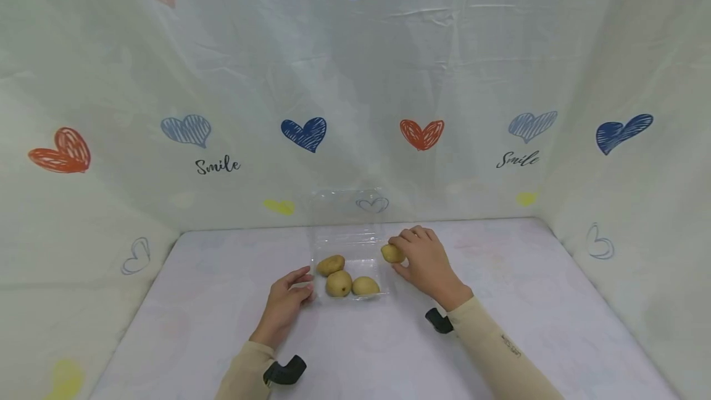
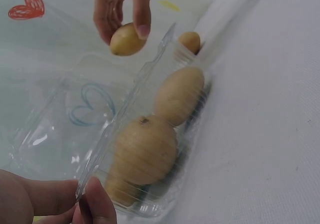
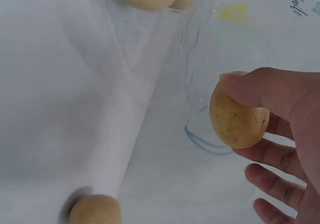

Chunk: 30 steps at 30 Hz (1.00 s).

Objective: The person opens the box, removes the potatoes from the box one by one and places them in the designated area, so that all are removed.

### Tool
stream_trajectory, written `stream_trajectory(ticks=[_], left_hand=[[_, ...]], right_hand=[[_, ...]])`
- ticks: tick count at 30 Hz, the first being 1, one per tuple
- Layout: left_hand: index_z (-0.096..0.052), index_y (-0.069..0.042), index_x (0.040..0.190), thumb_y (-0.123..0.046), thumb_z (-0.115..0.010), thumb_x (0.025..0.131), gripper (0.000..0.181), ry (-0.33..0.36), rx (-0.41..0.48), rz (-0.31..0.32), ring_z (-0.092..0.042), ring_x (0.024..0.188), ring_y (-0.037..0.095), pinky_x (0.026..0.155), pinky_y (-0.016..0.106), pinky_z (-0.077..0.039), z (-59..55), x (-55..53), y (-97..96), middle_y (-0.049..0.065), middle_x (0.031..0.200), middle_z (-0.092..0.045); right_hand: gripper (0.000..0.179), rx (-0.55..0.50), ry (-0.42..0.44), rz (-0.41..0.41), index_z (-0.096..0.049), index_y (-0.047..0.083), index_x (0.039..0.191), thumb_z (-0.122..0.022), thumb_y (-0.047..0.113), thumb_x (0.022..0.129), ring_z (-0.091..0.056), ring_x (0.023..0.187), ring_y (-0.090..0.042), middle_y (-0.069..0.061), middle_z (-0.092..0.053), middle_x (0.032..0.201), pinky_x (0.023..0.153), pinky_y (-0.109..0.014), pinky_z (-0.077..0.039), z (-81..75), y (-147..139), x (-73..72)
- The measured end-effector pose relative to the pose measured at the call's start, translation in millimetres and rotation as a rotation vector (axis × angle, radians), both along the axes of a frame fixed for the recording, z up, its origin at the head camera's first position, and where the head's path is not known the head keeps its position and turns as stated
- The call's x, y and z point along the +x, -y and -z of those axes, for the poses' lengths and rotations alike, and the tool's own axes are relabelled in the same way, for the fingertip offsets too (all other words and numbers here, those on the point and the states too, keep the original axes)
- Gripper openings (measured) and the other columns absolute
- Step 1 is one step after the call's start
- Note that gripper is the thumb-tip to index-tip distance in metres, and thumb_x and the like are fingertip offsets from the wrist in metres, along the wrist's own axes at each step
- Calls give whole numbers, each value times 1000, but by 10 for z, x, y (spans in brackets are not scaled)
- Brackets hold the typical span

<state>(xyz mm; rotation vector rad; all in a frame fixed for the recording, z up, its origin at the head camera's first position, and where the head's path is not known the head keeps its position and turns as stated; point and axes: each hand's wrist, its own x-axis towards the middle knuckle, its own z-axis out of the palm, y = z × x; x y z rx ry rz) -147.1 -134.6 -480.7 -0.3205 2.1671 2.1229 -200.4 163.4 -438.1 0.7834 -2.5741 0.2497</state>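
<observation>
A pale cloth point(image 1: 355, 73) printed with hearts rises behind the clear container, and the white table point(image 1: 194, 326) spreads under and around it. The container point(image 1: 363, 266) sits open, its lid point(image 1: 339, 208) raised along the far edge, so closing is not yet done.

The left hand point(image 1: 287, 298) is at the container's left side; in the left wrist view its thumb and finger pinch the rim. The right hand point(image 1: 426, 262) is just off the container's right side, thumb and fingertips closed round one potato, the last fingers spread loosely.

Three of the five potatoes in sight lie inside the container, and that much looks done: a large one point(image 1: 339, 283) toward its front left, another point(image 1: 331, 265) behind that against its left side, and a third point(image 1: 365, 286) at its front right. The front two look to touch or nearly so.

Two potatoes are outside. The held potato point(image 1: 391, 254) is in the air near the container's right rim, not in it. The loose potato point(image 3: 96, 211) rests on the table beyond the container's right side, seemingly hidden by the right hand in the head view. By that count, the work looks a little over half done, with these two and the lid left.
</observation>
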Motion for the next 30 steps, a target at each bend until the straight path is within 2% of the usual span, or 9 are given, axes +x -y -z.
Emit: stream_trajectory(ticks=[8, 14, 21, 30], left_hand=[[-50, 15, 146, 12, -57, 101, 46, 5, 0, 5, -61, 85, 11, 72, 20, -55, 8, 5, 18, 29, 133, -56], [-49, 16, 147, 12, -58, 101, 47, 2, 4, 5, -61, 84, 11, 72, 20, -56, 26, 3, 22, 29, 132, -56], [-49, 14, 148, 10, -57, 102, 47, 3, 2, 14, -62, 88, 14, 72, 20, -55, 27, -7, 21, 30, 135, -55], [-50, 14, 148, 11, -57, 102, 46, 10, 15, 8, -63, 89, 15, 73, 19, -56, 20, -15, 18, 29, 135, -55]], right_hand=[[42, -21, -10, 120, -76, 8, 106, -98, 19, 72, -63, 99, -30, -3, -72, 96, 94, -49, -53, 131, -241, 129], [44, -6, -2, 175, -75, 8, 106, -98, 20, 71, -62, 95, -30, -6, -73, 99, 90, -49, -52, 234, -387, 239], [42, -32, -7, 226, -74, 5, 102, -98, 17, 69, -60, 89, -32, -8, -70, 91, 88, -51, -53, 322, -515, 324], [40, -19, 93, 321, -75, 3, 104, -95, 18, 71, -60, 91, -34, -12, -73, 95, 89, -54, -53, 372, -601, 367]])
